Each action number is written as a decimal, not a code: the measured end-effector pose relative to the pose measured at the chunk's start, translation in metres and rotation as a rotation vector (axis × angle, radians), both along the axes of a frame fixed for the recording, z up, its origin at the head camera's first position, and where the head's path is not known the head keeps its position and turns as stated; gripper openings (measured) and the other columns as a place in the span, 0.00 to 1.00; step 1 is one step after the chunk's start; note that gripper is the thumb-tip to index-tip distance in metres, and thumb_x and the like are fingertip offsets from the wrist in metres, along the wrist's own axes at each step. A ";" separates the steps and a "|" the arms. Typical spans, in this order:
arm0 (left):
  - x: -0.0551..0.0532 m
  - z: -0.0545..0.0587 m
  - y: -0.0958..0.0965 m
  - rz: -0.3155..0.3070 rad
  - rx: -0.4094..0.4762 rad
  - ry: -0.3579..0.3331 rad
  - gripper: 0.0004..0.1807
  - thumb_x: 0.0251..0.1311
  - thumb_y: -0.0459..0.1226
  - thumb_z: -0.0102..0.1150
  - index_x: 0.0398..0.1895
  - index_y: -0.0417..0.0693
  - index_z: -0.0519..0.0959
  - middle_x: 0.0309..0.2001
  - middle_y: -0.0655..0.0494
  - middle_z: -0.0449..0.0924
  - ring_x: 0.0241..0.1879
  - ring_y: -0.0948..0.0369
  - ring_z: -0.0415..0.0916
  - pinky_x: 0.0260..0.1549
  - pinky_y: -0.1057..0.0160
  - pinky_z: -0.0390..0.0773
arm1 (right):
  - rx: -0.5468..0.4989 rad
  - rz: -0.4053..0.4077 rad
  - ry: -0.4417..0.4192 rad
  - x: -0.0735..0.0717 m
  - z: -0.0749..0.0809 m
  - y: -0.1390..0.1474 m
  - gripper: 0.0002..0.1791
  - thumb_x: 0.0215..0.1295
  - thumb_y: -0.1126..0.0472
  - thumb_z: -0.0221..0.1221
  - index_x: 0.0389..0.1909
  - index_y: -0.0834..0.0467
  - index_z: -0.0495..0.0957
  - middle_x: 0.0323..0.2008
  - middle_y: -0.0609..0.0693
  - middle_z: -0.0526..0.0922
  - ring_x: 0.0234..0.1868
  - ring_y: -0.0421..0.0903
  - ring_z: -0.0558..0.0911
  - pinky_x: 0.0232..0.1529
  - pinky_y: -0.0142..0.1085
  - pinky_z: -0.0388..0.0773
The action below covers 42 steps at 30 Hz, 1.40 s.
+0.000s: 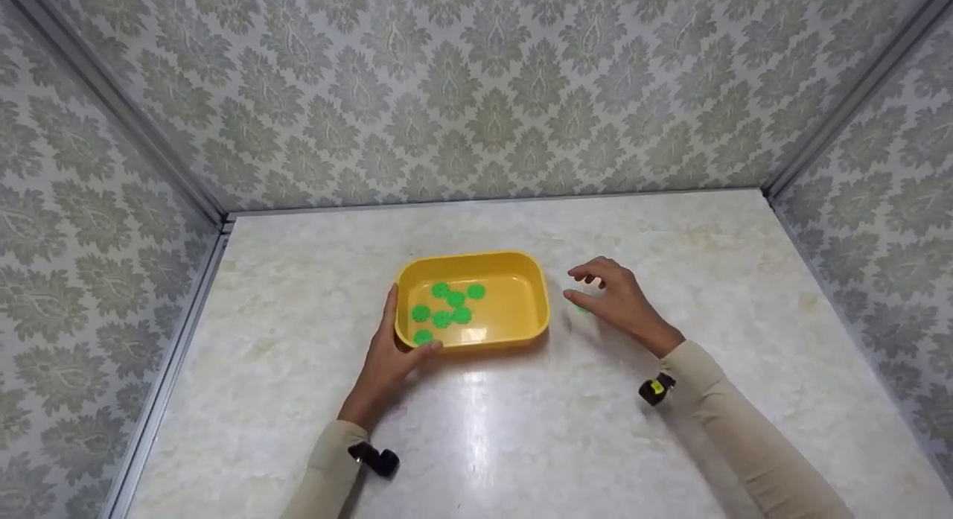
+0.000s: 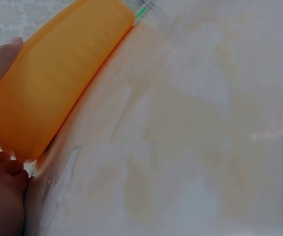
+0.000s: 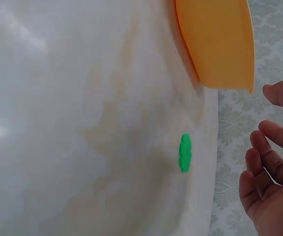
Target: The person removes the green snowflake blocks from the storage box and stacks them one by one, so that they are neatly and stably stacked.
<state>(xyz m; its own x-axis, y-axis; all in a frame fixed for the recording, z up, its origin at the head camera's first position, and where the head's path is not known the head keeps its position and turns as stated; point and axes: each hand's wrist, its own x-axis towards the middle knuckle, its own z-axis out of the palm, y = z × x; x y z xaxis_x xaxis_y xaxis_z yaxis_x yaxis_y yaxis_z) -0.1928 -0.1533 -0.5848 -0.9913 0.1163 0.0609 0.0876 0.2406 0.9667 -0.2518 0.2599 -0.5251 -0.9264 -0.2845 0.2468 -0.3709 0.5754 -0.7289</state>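
A yellow rectangular plastic tub [image 1: 514,299] stands on the table with several small green notched discs [image 1: 461,315] lying flat inside, mostly toward its left half. My left hand [image 1: 386,359] grips the tub's left end, thumb at the near rim and fingers along the left side. In the left wrist view the thumb [image 2: 4,61] lies against the tub's outer wall [image 2: 65,69]. Right of the tub, my right hand [image 1: 622,299] hovers with fingers parted and nothing between them. Another green disc [image 3: 185,153] lies on the table below it, largely hidden by the hand in the head view.
The pale marbled table [image 1: 298,281] is shiny, with a glare streak in front of the tub. Patterned panels [image 1: 491,94] wall it in at the back and both sides. Each wrist carries a small black camera [image 1: 374,459] on a strap.
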 end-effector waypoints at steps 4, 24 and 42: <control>-0.001 0.001 -0.001 -0.005 -0.007 -0.004 0.70 0.63 0.45 0.83 0.93 0.64 0.37 0.90 0.52 0.49 0.79 0.54 0.64 0.76 0.52 0.65 | -0.021 0.041 -0.006 -0.001 0.009 -0.013 0.18 0.71 0.58 0.76 0.57 0.62 0.89 0.51 0.62 0.87 0.52 0.63 0.81 0.54 0.57 0.78; 0.005 -0.004 -0.008 0.007 -0.019 -0.039 0.68 0.65 0.45 0.81 0.93 0.71 0.37 0.90 0.56 0.46 0.81 0.55 0.61 0.77 0.48 0.63 | -0.031 0.249 -0.014 -0.012 0.015 -0.074 0.16 0.72 0.60 0.74 0.56 0.62 0.89 0.49 0.58 0.87 0.50 0.67 0.81 0.54 0.60 0.80; -0.003 0.000 0.000 -0.007 -0.015 -0.022 0.69 0.64 0.45 0.81 0.93 0.64 0.36 0.90 0.56 0.43 0.84 0.55 0.54 0.80 0.47 0.58 | 0.002 0.322 -0.102 -0.027 0.017 -0.103 0.21 0.75 0.59 0.71 0.61 0.68 0.85 0.56 0.68 0.85 0.57 0.68 0.80 0.62 0.62 0.78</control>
